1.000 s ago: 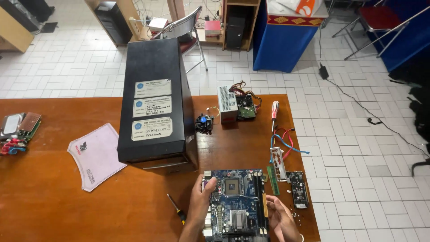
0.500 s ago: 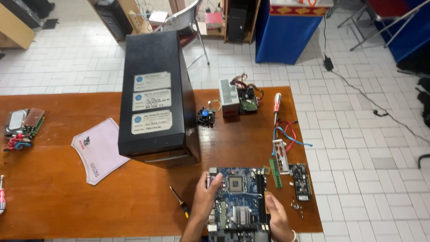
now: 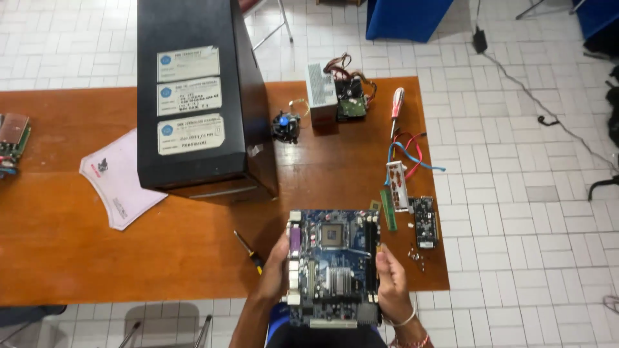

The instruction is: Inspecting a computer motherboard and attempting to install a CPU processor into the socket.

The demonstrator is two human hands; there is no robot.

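Head view | wooden table (image 3: pixel 97 258), white tiled floor (image 3: pixel 516 270) | both grips holding motherboard (image 3: pixel 332 267): left hand (image 3: pixel 276 274), right hand (image 3: pixel 391 280)

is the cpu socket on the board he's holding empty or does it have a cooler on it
No cooler: the socket on the motherboard sits exposed as a bare square. Whether a chip sits inside, cannot tell. A small fan cooler lies apart on the table.

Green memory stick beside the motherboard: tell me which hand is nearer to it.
Right. The right hand grips the motherboard edge just below the green memory stick; the left hand holds the opposite edge, farther away.
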